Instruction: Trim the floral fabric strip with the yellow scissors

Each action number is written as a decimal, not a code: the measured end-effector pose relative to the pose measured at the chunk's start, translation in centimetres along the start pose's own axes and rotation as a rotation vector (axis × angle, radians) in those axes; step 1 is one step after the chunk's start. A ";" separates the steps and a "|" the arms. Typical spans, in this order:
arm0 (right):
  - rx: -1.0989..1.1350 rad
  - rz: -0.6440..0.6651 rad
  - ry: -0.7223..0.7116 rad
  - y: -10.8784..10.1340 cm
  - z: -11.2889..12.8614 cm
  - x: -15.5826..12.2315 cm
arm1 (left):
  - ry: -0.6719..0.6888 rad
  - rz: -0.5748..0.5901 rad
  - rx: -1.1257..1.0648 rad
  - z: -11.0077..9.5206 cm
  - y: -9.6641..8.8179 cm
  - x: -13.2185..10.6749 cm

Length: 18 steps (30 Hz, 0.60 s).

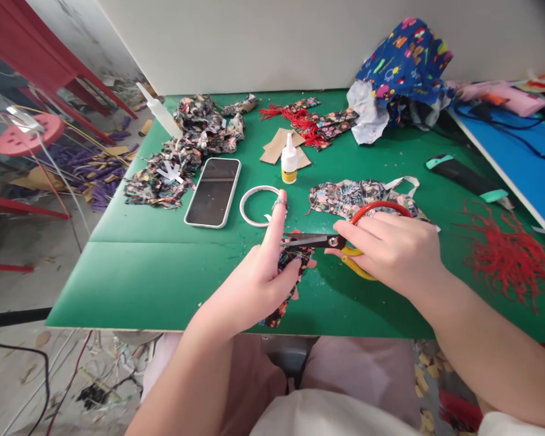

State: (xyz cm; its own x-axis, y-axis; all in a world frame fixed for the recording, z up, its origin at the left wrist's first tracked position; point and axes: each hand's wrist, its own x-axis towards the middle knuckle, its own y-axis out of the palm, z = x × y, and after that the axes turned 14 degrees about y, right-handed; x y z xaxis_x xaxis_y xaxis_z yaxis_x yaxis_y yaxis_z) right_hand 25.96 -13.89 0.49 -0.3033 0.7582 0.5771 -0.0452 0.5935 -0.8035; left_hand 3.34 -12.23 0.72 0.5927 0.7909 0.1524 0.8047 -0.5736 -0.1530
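My left hand (266, 272) is closed on a strip of dark floral fabric (279, 312), thumb and fingers around it, with the index finger pointing up. In my right hand (390, 248) is a pair of scissors (318, 240) with red and yellow handles. The blades lie across the top of the fabric strip, close to the left hand; their tips are partly hidden behind it. Just beyond the left index finger lies a white ring-shaped roll (243, 209). Past the right hand is another floral fabric piece (340, 197) with a pale loop.
A phone (212, 192), a small glue bottle (289, 162) and brown card pieces (272, 148) lie mid-table. Crumpled fabric (209, 130) is at back left, beside a squeeze bottle (161, 115). A utility knife (465, 175) and red threads (511, 260) lie right. Blue patterned cloth (404, 66) is at back.
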 end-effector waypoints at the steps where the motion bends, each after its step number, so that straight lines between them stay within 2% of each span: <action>1: -0.007 0.011 -0.004 0.0 0.0 0.0 | 0.009 0.001 0.022 -0.1 -0.1 0.0; 10: -0.019 0.055 -0.042 0.1 0.0 0.2 | 0.120 0.051 0.386 -0.9 -0.5 0.1; 18: -0.032 0.036 -0.038 0.0 0.1 0.2 | 0.000 0.134 0.419 -1.3 -0.5 0.3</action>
State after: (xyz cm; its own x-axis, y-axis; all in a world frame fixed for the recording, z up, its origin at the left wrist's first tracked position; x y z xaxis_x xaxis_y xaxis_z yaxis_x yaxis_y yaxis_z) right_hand 25.82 -13.71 0.58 -0.3398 0.7690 0.5415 -0.0037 0.5747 -0.8184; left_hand 3.18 -12.02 2.08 0.6906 0.7157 0.1042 0.6379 -0.5348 -0.5542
